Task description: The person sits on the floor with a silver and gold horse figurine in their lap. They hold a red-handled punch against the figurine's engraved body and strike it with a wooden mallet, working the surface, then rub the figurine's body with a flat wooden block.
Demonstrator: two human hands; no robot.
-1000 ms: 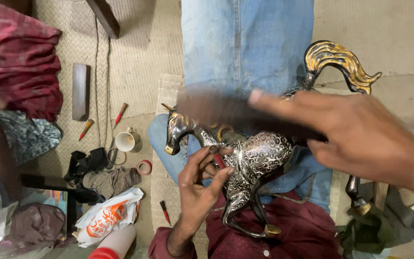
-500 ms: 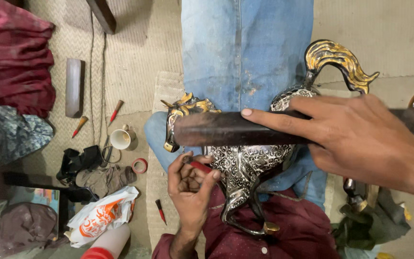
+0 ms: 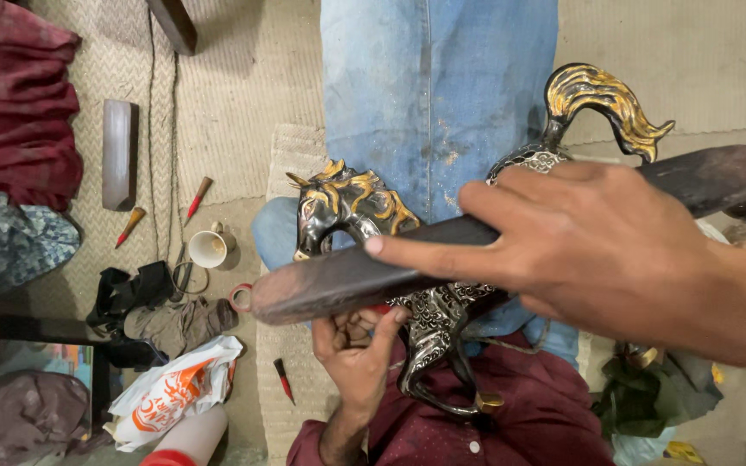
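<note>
Horse: metal figurine (image 3: pixel 442 311), dark silvery body with fine engraved pattern, gilt mane and tail; lies across the person's lap on blue jeans (image 3: pixel 429 95), head toward the left, tail up right. Lap serves as a padded rest, so the piece stays put under work.

Right hand: (image 3: pixel 597 246) clasped around a long dark club (image 3: pixel 364 276), forefinger stretched along its top as if to steady and aim it; club lies across the horse's body.

Club: thick, rounded, worn smooth, looks like wood; blunt end at left, the other end runs out past the wrist.

Left hand: (image 3: pixel 356 349) below the horse's chest, fingers curled about something small and red; what it is, cannot tell. Placed close to brace the piece from beneath.

Floor: woven mat (image 3: pixel 226 112), coarse weave.

Loose tools: red-handled points (image 3: pixel 199 197), a dark flat bar (image 3: pixel 119 154), white cup (image 3: pixel 211 248), all within left reach.

Clutter: rags (image 3: pixel 174 321), printed plastic bag (image 3: pixel 170 393).
</note>
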